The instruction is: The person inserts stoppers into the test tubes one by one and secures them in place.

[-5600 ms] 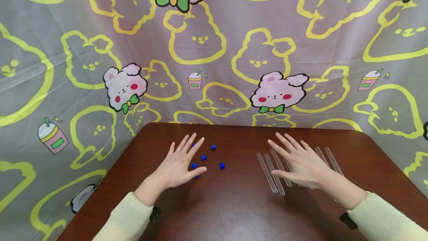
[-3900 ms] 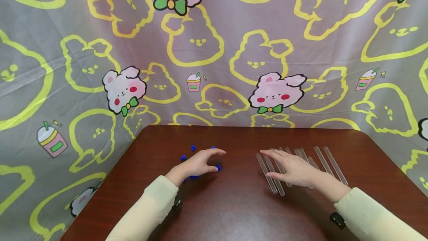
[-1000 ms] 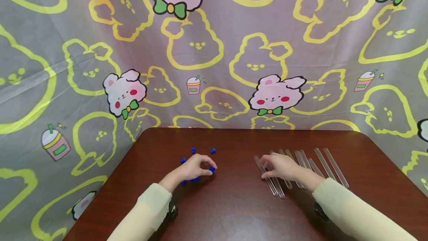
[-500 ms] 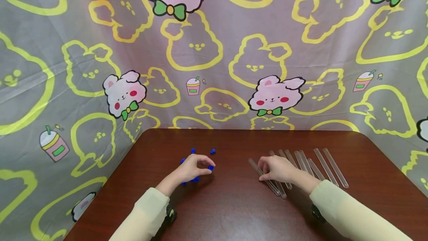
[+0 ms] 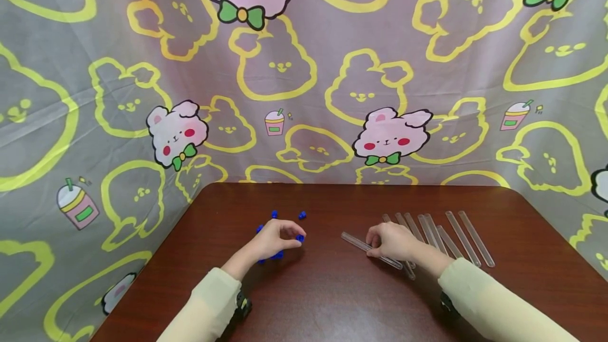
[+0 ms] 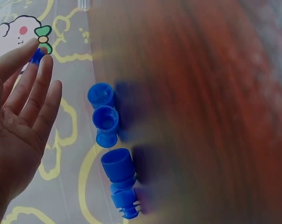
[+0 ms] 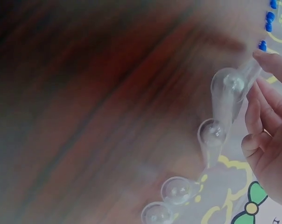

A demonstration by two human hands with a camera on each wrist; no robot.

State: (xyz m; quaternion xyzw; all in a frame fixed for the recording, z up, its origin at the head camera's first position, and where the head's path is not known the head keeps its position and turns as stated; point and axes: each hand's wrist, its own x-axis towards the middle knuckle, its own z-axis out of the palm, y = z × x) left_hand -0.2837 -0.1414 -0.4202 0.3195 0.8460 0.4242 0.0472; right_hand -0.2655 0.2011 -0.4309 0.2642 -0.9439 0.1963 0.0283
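Observation:
In the head view, my left hand (image 5: 274, 239) pinches a small blue tube cap (image 5: 300, 238) between thumb and fingertips. In the left wrist view this cap (image 6: 37, 56) shows partly at the fingertips. More blue caps (image 6: 106, 119) lie on the table beside and under that hand. My right hand (image 5: 395, 240) pinches a clear test tube (image 5: 354, 241) near its middle, with the open end pointing left and the rounded end toward the right. Other clear test tubes (image 5: 429, 231) lie under and to the right of this hand, partly hidden by it.
A dark red-brown table (image 5: 313, 300) with rounded far corners carries everything. One blue cap (image 5: 302, 215) lies apart at the back. Two tubes (image 5: 476, 239) lie at the far right. A grey cartoon-print curtain (image 5: 323, 104) surrounds the table's back and sides.
Both hands have come down from hovering spread. The left has taken a cap and drawn it slightly left. The right has pinched a tube and turned its open end leftward.

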